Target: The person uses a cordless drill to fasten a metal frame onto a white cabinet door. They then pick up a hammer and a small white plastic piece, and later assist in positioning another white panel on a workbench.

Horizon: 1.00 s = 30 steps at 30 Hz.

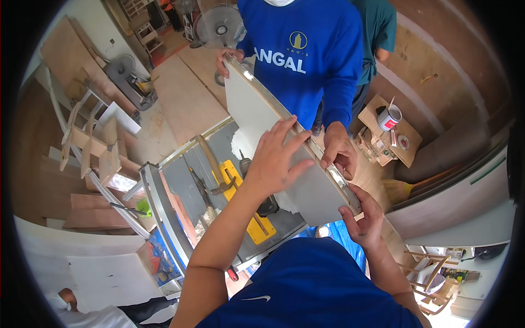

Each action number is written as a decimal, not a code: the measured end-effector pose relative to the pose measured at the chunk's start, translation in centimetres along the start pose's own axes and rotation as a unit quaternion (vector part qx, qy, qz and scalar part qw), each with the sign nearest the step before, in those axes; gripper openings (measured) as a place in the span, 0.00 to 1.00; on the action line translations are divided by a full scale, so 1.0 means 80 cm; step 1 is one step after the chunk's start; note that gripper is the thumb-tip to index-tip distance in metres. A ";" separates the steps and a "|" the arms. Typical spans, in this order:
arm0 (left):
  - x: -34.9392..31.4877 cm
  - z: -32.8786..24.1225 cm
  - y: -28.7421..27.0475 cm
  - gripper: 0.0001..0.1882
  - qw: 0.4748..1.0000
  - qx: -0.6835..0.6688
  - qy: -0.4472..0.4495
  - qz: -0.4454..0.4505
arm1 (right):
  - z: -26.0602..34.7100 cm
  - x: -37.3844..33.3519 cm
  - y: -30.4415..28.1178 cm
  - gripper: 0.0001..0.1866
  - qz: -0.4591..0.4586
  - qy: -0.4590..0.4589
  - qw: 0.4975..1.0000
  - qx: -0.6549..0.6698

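Observation:
A pale grey cabinet-door-like panel stands on edge above the workbench, with metal fittings set along its upper edge. My left hand lies on the panel's near face with fingers spread, their tips at the upper edge. My right hand grips the panel's right end between thumb and fingers. Across from me, a person in a blue sweatshirt holds the far left corner with one hand. Their other hand touches the edge near a fitting.
On the bench lie a hammer, a yellow flat tool and a partly hidden black power tool. A paint can stands at the right. Another person stands behind. Fans and wooden frames are leftward.

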State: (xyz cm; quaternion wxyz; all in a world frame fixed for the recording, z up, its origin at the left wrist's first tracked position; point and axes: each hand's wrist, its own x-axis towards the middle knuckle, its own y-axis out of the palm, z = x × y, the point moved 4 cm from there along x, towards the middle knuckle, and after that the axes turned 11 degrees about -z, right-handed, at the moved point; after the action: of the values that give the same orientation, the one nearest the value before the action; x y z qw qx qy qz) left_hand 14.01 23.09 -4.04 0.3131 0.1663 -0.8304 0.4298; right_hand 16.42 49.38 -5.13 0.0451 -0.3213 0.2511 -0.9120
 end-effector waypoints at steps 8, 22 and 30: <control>0.011 -0.012 0.026 0.28 0.994 -0.010 -0.105 -0.007 | -0.039 0.010 -0.008 0.27 0.014 -0.098 0.994 0.047; 0.045 0.005 0.058 0.33 0.885 0.120 -0.410 -0.185 | -0.082 0.030 -0.026 0.44 0.263 -0.110 0.912 0.295; 0.006 0.048 0.037 0.30 0.901 0.099 -0.375 -0.195 | -0.103 0.024 -0.017 0.41 0.290 -0.123 0.865 0.391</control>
State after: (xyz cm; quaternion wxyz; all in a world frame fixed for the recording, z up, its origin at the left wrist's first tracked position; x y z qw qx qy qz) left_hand 10.61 21.65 -7.20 0.0381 0.5043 -0.7904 0.3457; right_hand 10.01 53.63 -8.91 0.4597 -0.2993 -0.0513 -0.8345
